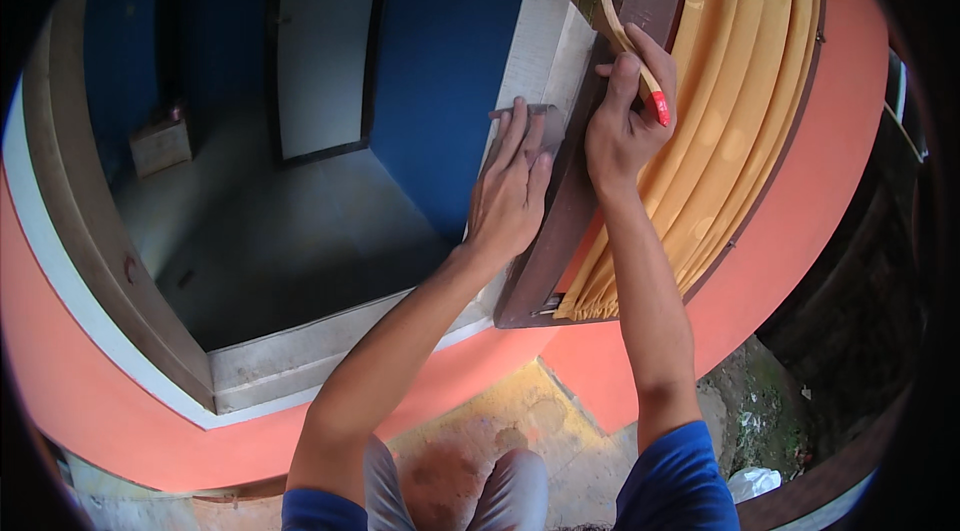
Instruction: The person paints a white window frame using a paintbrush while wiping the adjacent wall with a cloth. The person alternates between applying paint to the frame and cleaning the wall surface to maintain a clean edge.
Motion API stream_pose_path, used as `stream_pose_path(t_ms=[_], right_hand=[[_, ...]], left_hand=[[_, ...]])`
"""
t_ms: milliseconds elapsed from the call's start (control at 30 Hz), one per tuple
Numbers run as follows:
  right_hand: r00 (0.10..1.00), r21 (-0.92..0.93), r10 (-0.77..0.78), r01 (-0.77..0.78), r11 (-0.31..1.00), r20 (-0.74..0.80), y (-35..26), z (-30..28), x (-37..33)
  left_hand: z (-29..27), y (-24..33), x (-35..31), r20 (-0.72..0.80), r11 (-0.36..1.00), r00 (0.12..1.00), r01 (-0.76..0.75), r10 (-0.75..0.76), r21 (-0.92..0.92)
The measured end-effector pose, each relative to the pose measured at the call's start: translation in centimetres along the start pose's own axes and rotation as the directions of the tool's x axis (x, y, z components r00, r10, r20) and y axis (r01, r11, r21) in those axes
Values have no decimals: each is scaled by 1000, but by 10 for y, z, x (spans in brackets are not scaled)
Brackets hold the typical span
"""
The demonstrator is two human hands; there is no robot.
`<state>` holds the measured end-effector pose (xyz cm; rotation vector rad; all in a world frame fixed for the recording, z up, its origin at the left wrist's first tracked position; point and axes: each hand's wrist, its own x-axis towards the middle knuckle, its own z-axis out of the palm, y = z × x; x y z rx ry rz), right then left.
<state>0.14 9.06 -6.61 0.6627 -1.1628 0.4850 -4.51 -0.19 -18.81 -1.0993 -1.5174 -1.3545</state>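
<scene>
My right hand (632,126) grips a paintbrush (610,21) by its pale wooden handle, which ends in a red tip. Its bristles point up and to the left, in front of the white frame. Lower and to the left, my left hand (508,189) presses a greyish-brown sheet that looks like sandpaper (548,127) against the white wooden frame (545,56). The fingers lie over the sheet and cover part of it. Beside the white frame runs a brown window frame (530,276).
Yellow curtains (720,131) hang within the brown frame, right of my right forearm. Through the opening on the left show a blue wall (430,71), a pale door (325,41) and a box (160,148). An orange-pink wall (440,386) lies below; white plastic (753,483) rests on the ground.
</scene>
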Motion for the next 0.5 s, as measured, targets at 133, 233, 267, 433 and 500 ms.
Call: stream_pose_path(t_ms=[133, 233, 267, 433, 500], right_hand=[[999, 89, 52, -51, 995, -7, -5, 7, -4], [998, 133, 56, -54, 990, -10, -7, 8, -3], [999, 138, 48, -45, 989, -22, -7, 7, -3], [998, 110, 13, -6, 994, -60, 0, 1, 1], [999, 101, 22, -17, 995, -44, 3, 4, -2]], left_hand=[[-8, 2, 117, -138, 995, 987, -91, 86, -31], [-15, 5, 140, -123, 995, 991, -57, 47, -79], [-15, 8, 135, -99, 994, 995, -38, 27, -104], [-10, -11, 17, 43, 994, 999, -5, 10, -112], [-10, -30, 21, 96, 1000, 995, -30, 30, 2]])
